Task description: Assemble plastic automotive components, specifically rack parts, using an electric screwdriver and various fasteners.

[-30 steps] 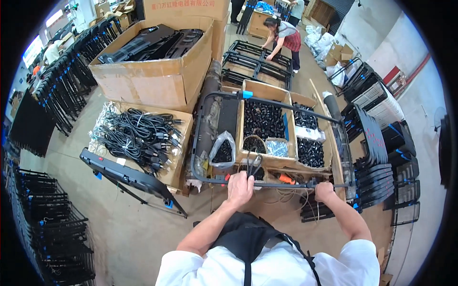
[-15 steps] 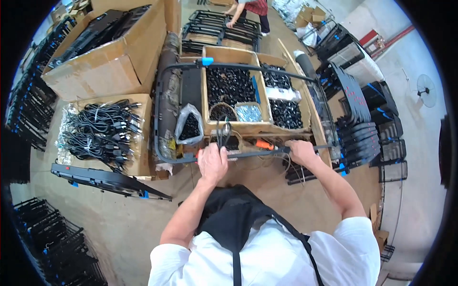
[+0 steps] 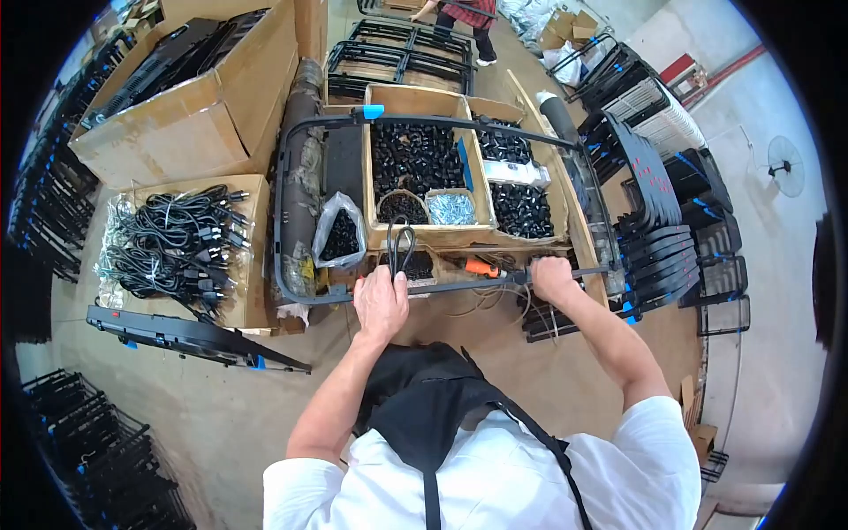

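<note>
A black rectangular tube frame with rounded corners lies across the wooden workbench in front of me. My left hand is closed at its near bar, and a looped black cable sticks up from between the fingers. Further right, my right hand is a closed fist over the same near bar; its fingertips are hidden. Between the hands an orange-bodied tool lies just behind the bar. A blue clip sits on the far bar.
Wooden bins hold black parts and silver screws; a clear bag of black pieces stands beside them. Bundled power cords lie on a carton at left, before a large box. Another person stands beyond stacked frames.
The view has shifted slightly, moving the bench and both hands a little left in the picture. The other person has stepped back from the far stack and straightened. Both my hands keep their hold.
</note>
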`<state>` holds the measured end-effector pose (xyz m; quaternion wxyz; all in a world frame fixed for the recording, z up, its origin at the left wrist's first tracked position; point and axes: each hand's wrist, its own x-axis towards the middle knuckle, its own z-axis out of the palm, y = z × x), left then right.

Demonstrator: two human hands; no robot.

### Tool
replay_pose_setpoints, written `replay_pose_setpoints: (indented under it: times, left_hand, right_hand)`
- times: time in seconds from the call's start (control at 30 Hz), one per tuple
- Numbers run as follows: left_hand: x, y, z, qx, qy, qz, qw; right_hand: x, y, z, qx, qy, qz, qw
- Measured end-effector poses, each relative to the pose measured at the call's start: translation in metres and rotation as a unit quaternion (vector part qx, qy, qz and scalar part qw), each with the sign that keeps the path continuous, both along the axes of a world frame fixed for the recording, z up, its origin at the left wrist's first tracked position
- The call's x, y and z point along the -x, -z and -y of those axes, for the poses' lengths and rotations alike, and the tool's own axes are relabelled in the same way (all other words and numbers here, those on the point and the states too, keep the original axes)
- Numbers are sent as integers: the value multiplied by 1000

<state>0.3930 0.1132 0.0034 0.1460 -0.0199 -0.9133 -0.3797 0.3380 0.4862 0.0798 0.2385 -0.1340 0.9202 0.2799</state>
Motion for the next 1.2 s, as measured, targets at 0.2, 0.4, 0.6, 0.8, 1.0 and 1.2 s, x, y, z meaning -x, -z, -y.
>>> replay_pose_setpoints:
  times: [0.2,0.4,0.6,0.8,1.0,1.2]
  left_hand:
    - [-5,-3,9,-43,23,39,998]
    - [-36,-46,24,-262,84,89,957]
    - [-32,-79,9,-377,158,216,887]
    - [-16,-90,-33,-559,150,358,733]
    - [-22,-102,-51,-637,155,408,636]
    - [-69,-108,-53,-616,139,407,660]
  right_hand:
    - [-12,18,-5,217,-54,-49,973]
    - [-26,6,17,260,139,-42,955]
    - [26,-13,118,757,420,219,450]
    - [90,-24,193,839,474,179,198]
    - [144,-18,155,812,540,219,37]
    - [173,-42,135,823,555,104,67]
